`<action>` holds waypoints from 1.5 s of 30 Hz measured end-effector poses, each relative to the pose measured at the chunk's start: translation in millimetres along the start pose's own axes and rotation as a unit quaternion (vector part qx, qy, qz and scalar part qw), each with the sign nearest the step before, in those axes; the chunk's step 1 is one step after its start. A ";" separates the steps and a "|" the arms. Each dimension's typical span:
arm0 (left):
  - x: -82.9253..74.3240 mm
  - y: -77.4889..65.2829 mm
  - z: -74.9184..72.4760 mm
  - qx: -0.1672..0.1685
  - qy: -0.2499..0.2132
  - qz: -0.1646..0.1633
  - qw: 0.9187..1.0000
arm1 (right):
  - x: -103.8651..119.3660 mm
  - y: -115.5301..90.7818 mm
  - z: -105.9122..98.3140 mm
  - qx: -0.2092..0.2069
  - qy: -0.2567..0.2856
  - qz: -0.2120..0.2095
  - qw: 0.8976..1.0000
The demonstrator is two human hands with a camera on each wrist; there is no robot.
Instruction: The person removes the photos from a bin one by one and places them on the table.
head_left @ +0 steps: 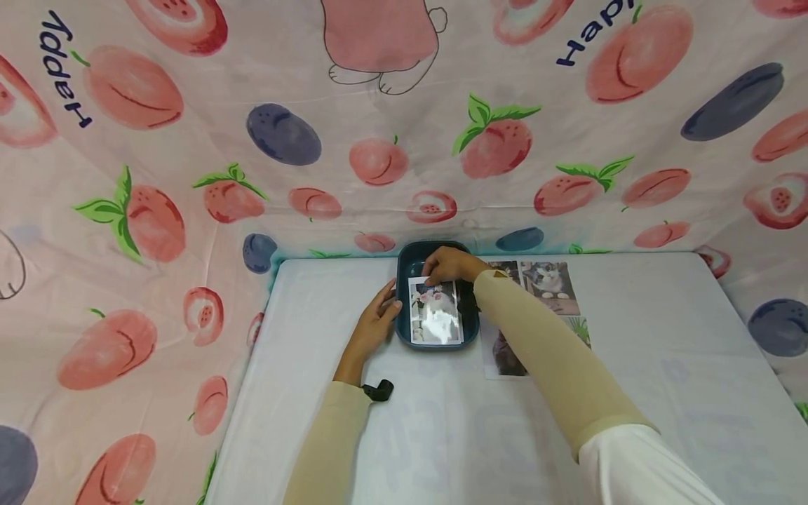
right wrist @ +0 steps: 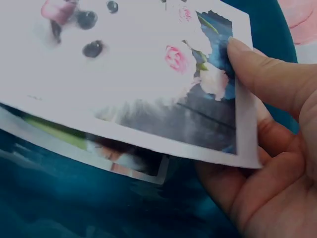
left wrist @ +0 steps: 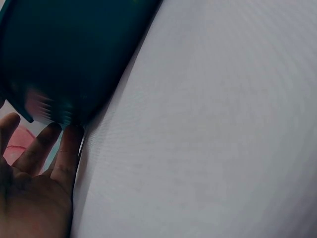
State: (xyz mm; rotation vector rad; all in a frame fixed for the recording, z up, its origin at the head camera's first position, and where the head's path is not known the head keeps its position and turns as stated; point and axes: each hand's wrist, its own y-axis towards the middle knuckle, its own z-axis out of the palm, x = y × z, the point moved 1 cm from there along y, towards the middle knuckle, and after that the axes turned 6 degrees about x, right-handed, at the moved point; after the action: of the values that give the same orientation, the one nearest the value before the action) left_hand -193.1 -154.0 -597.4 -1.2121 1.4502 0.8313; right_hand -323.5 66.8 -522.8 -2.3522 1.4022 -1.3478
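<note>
A dark teal plastic basin stands on the white-covered table, against the back wall. My right hand reaches over it and pinches the edge of a white-bordered photo print between thumb and fingers. In the right wrist view the print shows a white furry animal with pink flowers. A second photo lies beneath it, inside the basin. My left hand is at the basin's left side; its fingers extend to the outer wall in the left wrist view.
Several more photos lie on the table right of the basin, partly hidden by my right forearm. A fruit-patterned cloth hangs behind and along the sides of the table. A small black device sits on my left wrist.
</note>
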 end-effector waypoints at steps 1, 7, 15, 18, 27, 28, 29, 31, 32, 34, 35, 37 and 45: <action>0.2 0.1 0.0 0.000 0.000 0.000 1.000 | 0.2 -0.5 -0.1 -0.003 0.002 -0.004 1.000; 0.3 0.5 0.2 0.001 -0.005 0.006 1.000 | 1.0 -1.5 0.3 -0.015 0.020 -0.016 1.000; -0.3 -0.4 -0.2 -0.001 -0.008 0.011 1.000 | 4.8 -6.3 3.3 -0.019 0.092 -0.025 0.995; 0.2 -0.3 -0.6 0.000 -0.006 0.012 1.000 | 6.6 -9.7 5.0 -0.025 0.102 -0.036 0.994; 0.5 0.7 -1.0 0.002 -0.002 0.016 1.000 | 6.9 -27.3 9.0 -0.017 0.133 -0.046 0.990; 0.2 0.9 -1.1 0.002 -0.003 0.015 1.000 | 6.3 -29.6 9.4 -0.012 0.140 -0.046 0.989; 0.6 1.3 -1.1 0.002 -0.001 0.014 1.000 | 5.6 -31.9 9.7 -0.008 0.151 -0.046 0.987; 0.7 1.5 -1.1 0.001 0.002 0.012 1.000 | 3.4 -36.5 9.8 -0.010 0.162 -0.048 0.986; 0.8 1.7 -1.2 0.001 0.003 0.011 1.000 | 2.6 -38.9 9.6 -0.015 0.168 -0.048 0.985; 1.0 1.7 -1.2 -0.001 0.008 0.008 1.000 | -0.8 -42.4 8.7 -0.034 0.174 -0.050 0.983; 1.3 1.8 -1.3 -0.002 0.009 0.006 1.000 | -2.2 -44.6 7.8 -0.045 0.178 -0.049 0.982; 1.3 1.6 -1.1 -0.002 0.009 0.006 1.000 | -5.3 -49.6 5.6 -0.067 0.187 -0.043 0.979; 1.9 1.2 -1.2 0.004 -0.002 0.025 1.000 | -22.1 -78.1 -8.0 -0.106 0.232 -0.030 0.966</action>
State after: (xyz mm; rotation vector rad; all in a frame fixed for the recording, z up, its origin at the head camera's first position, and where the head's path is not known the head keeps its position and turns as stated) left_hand -194.6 -155.3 -599.0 -1.1713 1.4848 0.8608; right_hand -281.4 130.9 -495.1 -2.3123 1.6750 -1.9537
